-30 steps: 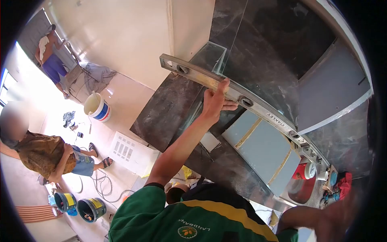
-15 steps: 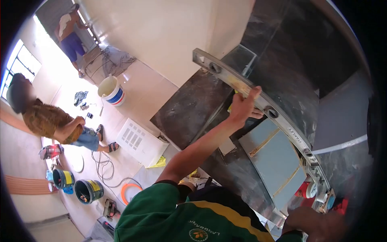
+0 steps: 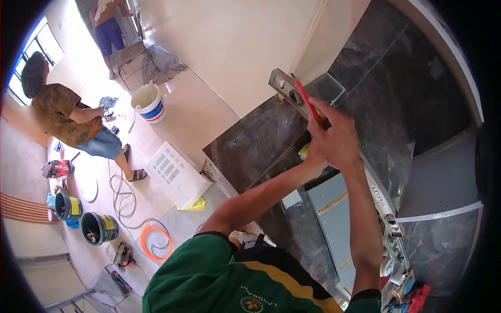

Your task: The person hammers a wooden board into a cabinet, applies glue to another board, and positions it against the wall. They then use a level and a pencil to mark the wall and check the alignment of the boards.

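A metal spirit level marked STANLEY lies diagonally over the dark marbled slabs. My left hand is at the middle of its length, fingers mostly hidden behind my right hand; a small yellow object shows beside it. Crossing in front, my right hand is closed around a red pencil, whose tip points up at the level's far end. Beneath the forearms is a grey panel with brown strips, next to a dark slab.
Two people stand at the left, one in a brown shirt, one in purple shorts. On the floor are a white bucket, a white perforated box, dark buckets and an orange hose. Tools and red cloth lie lower right.
My right hand has come up from the lower right to the level, with the red pencil now visible in it. The view has shifted slightly. The person in brown has turned away.
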{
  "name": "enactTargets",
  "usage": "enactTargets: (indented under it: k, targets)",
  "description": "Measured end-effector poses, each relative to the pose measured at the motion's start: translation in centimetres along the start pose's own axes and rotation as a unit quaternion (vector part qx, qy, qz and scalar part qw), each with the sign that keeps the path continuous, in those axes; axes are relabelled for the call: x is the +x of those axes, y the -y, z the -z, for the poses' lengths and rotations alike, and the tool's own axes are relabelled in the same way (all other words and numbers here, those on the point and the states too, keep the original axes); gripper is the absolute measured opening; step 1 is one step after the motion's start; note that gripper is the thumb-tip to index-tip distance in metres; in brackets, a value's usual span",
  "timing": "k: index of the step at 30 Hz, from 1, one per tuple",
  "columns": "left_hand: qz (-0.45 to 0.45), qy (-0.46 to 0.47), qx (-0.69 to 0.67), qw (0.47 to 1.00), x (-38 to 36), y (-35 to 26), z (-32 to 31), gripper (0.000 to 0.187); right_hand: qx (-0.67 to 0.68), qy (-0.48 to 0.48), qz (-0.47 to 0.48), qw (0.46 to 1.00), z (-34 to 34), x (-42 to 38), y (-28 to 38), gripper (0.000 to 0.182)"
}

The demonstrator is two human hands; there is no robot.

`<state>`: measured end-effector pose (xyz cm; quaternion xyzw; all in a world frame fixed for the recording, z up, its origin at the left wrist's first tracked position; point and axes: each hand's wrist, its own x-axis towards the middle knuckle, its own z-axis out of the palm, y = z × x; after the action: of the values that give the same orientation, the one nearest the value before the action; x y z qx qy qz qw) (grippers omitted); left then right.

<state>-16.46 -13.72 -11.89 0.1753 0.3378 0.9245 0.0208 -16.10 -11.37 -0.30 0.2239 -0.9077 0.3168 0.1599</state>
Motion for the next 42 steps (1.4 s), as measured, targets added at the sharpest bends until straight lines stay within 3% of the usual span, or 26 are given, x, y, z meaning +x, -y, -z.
enactTargets:
  k: [1,4,7,14,16,26,29,31,32,34,35,37,40,42]
  targets:
    - [0.076,-0.001,-0.049,0.996,-0.2,-0.3,-0.2,0.035,-0.003,-0.003,0.003,1.000,-0.4,0.6,0.3,0.039]
    - [0.041,0.028,-0.039,0.998,0.4,0.9,0.6,0.042,-0.052,0.027,-0.023,0.998,-1.1,1.8,0.7,0.040]
    - [0.070,0.037,-0.027,0.997,0.7,1.4,1.1,0.042,-0.081,0.057,-0.053,0.994,-1.3,2.6,0.8,0.039]
    - [0.041,0.027,-0.020,0.999,0.3,0.6,0.3,0.035,-0.046,0.062,-0.049,0.996,-2.2,3.0,0.2,0.035]
    - [0.001,0.002,0.019,1.000,0.5,0.5,0.1,0.029,-0.060,0.017,-0.026,0.998,-2.8,3.1,0.0,0.034]
    - [0.049,-0.032,0.014,0.998,0.4,0.9,0.7,0.029,-0.085,0.027,-0.043,0.995,-2.9,3.7,1.4,0.018]
    - [0.089,0.057,0.013,0.994,0.2,2.1,2.1,0.044,-0.051,0.043,-0.075,0.995,-2.7,3.7,1.4,0.017]
    - [-0.135,0.074,0.158,0.975,-0.2,2.5,1.6,0.047,-0.050,-0.011,-0.042,0.998,-3.7,3.8,0.8,0.021]
    - [-0.132,0.080,0.155,0.976,-0.2,2.6,1.6,0.047,-0.053,-0.016,-0.047,0.997,-3.9,3.5,0.5,0.021]
    - [0.041,0.066,0.050,0.996,0.1,2.7,2.1,0.055,-0.075,-0.080,-0.007,0.994,-4.2,3.2,0.8,0.020]
    - [0.040,0.065,0.050,0.996,0.3,2.7,2.3,0.055,-0.075,-0.079,-0.006,0.994,-4.1,3.2,0.7,0.020]
    - [0.133,0.038,0.001,0.990,0.7,2.3,2.3,0.064,-0.060,-0.016,-0.040,0.997,-3.7,3.3,0.7,0.020]
    - [0.179,0.037,-0.018,0.983,0.6,3.6,3.3,0.062,-0.039,0.045,-0.073,0.996,-3.2,3.7,1.0,0.026]
    - [-0.015,0.126,0.139,0.982,-0.3,4.8,4.9,0.063,-0.018,-0.023,-0.019,0.999,-5.2,3.7,-0.6,0.017]
